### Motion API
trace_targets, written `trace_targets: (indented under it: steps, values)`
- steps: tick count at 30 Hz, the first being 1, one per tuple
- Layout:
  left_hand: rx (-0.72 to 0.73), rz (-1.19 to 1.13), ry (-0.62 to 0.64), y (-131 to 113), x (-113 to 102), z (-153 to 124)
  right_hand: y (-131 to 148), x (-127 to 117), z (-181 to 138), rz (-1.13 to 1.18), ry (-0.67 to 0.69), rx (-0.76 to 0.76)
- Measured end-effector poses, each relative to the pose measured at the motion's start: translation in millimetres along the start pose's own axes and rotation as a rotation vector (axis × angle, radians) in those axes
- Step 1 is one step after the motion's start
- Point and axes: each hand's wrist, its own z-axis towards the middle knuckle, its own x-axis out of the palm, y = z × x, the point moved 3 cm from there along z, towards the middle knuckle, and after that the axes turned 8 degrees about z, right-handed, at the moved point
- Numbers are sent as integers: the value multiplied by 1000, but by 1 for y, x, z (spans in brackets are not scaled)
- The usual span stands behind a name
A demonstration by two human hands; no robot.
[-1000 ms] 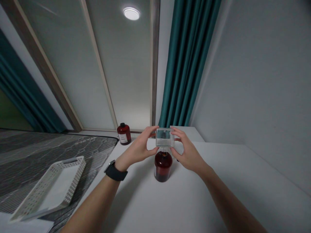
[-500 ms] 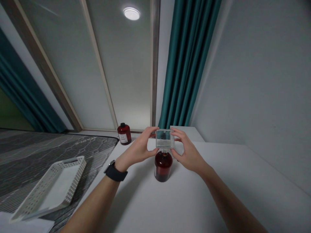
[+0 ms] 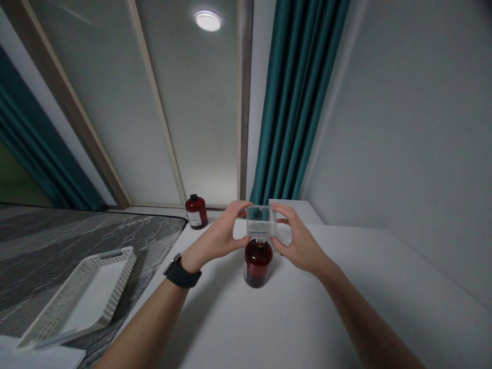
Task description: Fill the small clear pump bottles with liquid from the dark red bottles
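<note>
A clear, square-sided glass bottle (image 3: 261, 221) is upside down, its neck pointing down at the mouth of a dark red bottle (image 3: 258, 264). My left hand (image 3: 221, 233) grips its left side between thumb and fingers, and a dark watch is on that wrist. On the opposite side, my right hand (image 3: 298, 238) holds the same glass bottle. Some liquid seems to show inside the clear glass. The red bottle stands upright on the white table (image 3: 261, 328), without a cap on it. Whether the two necks touch, I cannot tell.
A second red bottle (image 3: 196, 212) with a black cap and white label stands at the table's far left corner. To the left, a white perforated basket (image 3: 82, 292) lies on a grey patterned surface (image 3: 154, 236). Behind are a teal curtain (image 3: 298, 102) and frosted panels.
</note>
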Motion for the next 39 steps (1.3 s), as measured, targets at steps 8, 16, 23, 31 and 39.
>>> trace_targets:
  steps: [8, 16, 23, 31, 39]
  values:
    - [20, 17, 7, -3, -1, 0, 0, -1, 0, -24, 11, 3]
    - [30, 83, 19, -5, -2, -1, -1, -2, -1, -47, 42, 20]
    - [32, 155, 41, -8, -4, -1, -1, -3, 0, -63, 60, 20]
    - [72, 198, 57, -13, -6, 0, 2, -4, -1, -136, 95, -8]
    - [144, 267, 45, -16, -7, -1, 1, -5, -1, -178, 101, -77]
